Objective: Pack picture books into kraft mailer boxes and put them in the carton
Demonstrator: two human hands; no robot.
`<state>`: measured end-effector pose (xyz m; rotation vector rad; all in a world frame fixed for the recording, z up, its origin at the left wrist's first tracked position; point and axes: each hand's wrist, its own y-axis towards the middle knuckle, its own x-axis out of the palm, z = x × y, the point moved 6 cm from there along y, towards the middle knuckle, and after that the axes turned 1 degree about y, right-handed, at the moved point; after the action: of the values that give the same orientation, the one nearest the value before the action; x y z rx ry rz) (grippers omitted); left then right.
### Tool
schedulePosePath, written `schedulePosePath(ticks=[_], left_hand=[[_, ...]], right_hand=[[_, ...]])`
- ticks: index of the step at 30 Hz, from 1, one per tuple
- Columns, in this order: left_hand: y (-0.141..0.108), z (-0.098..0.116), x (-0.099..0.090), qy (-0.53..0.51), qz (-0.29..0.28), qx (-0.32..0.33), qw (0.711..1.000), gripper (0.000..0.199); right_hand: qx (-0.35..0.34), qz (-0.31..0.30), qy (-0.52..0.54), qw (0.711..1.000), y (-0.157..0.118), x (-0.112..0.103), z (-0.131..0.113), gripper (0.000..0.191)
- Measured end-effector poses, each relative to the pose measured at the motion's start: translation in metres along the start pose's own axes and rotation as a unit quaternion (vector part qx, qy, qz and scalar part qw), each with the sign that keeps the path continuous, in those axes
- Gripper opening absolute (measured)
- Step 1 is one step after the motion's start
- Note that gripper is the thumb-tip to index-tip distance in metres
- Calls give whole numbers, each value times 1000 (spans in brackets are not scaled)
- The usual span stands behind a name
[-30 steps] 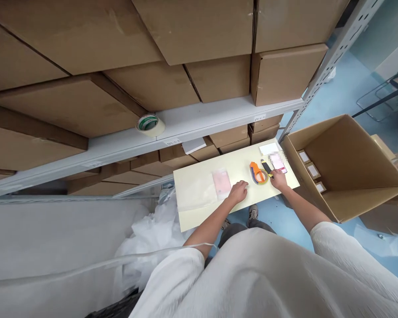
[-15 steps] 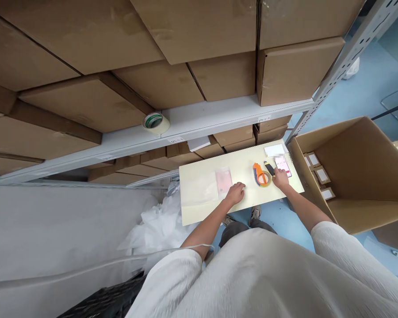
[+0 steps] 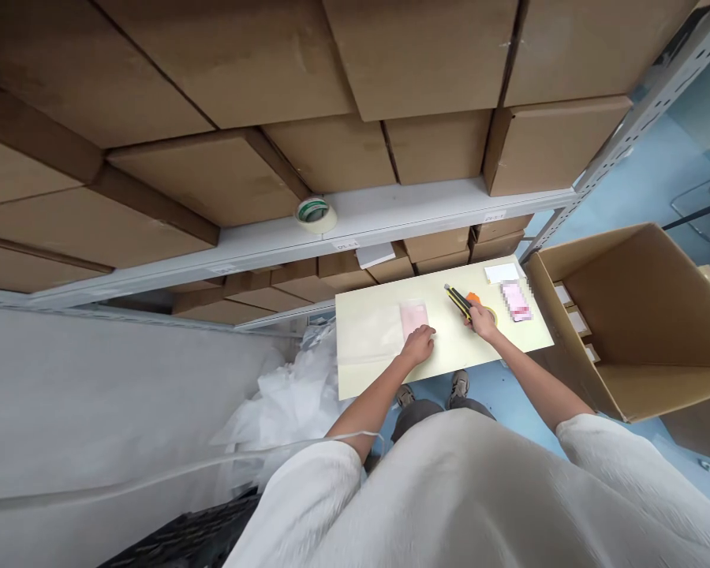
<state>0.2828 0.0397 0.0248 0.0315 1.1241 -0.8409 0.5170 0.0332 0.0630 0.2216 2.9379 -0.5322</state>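
A yellow-and-black utility knife (image 3: pixel 457 297) is gripped in my right hand (image 3: pixel 483 322), its tip pointing up and left over the cream board. Partly hidden behind that hand are the orange tape dispenser (image 3: pixel 473 298) and a roll of yellow tape (image 3: pixel 493 315). My left hand (image 3: pixel 419 345) rests open at the lower edge of a pink item (image 3: pixel 413 318) in clear wrapping, with its fingers toward the right. Right of the knife lie a pixelated pink-screened phone (image 3: pixel 516 301) and a white card (image 3: pixel 501 274).
The cream board (image 3: pixel 360 383) stands before a shelf (image 3: pixel 402 205) packed with cardboard boxes (image 3: pixel 568 142). A tape roll (image 3: pixel 316 214) sits on the shelf edge. On the right is a large open carton (image 3: pixel 656 308) with small boxes inside. White plastic sheeting (image 3: pixel 296 386) heaps at left.
My right hand has picked up the utility knife from beside the phone and moved it left, over the tape dispenser. My left hand stays by the pink item. The view has shifted slightly.
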Motion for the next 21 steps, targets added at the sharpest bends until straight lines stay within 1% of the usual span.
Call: schedulePosePath(ticks=[3, 6, 9, 11, 14, 16, 19, 21], left_hand=[[-24, -29, -6, -2, 7, -7, 1000, 42], [-54, -70, -14, -12, 16, -24, 1000, 42], [-81, -116, -24, -25, 30, -50, 998, 44], [-94, -144, -30, -28, 37, -69, 997, 45], [-104, -178, -36, -24, 39, -88, 995, 46], [-105, -192, -38, -22, 40, -88, 995, 48], [-100, -204, -41, -17, 51, -70, 996, 53], [-94, -207, -41, -10, 53, -53, 997, 55]], right_hand=[[39, -13, 8, 999, -11, 52, 7, 38], [38, -24, 8, 999, -22, 98, 8, 38], [32, -33, -12, 999, -34, 137, 6, 40], [32, -29, -50, 998, -41, 159, 4, 42], [42, -7, -113, 993, -50, 185, 1, 44], [53, 25, -149, 987, -56, 196, -1, 44], [72, 82, -197, 974, -61, 208, -4, 46], [87, 103, -211, 968, -62, 217, -5, 50]])
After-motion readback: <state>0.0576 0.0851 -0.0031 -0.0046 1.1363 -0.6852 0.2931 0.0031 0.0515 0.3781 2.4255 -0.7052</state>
